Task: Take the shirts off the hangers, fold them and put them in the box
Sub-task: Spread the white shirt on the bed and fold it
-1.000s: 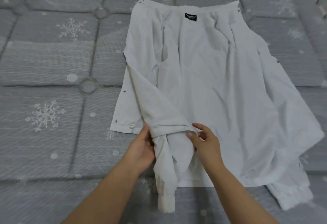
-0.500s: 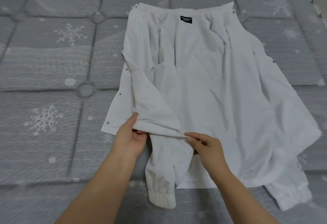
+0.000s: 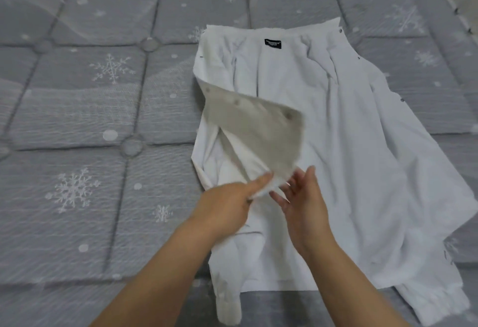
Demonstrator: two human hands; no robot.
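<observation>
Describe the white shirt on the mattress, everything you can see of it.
The white shirt lies open, inside up, on the grey snowflake mattress. It looks like thin woven cloth, with snap studs along its front edges and a black label at the collar. The left hand pinches the left front panel, lifting it toward the middle; the right hand is open beside that corner. Both cuffed sleeves trail at the near edge.

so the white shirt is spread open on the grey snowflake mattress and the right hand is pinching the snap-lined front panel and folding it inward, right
Not quite: the left hand pinches the snap-lined front panel, lifting it inward over the white shirt. The right hand is open beside it, fingers straight, gripping nothing. The head view shows this. The shirt does lie spread open on the grey snowflake mattress.
</observation>
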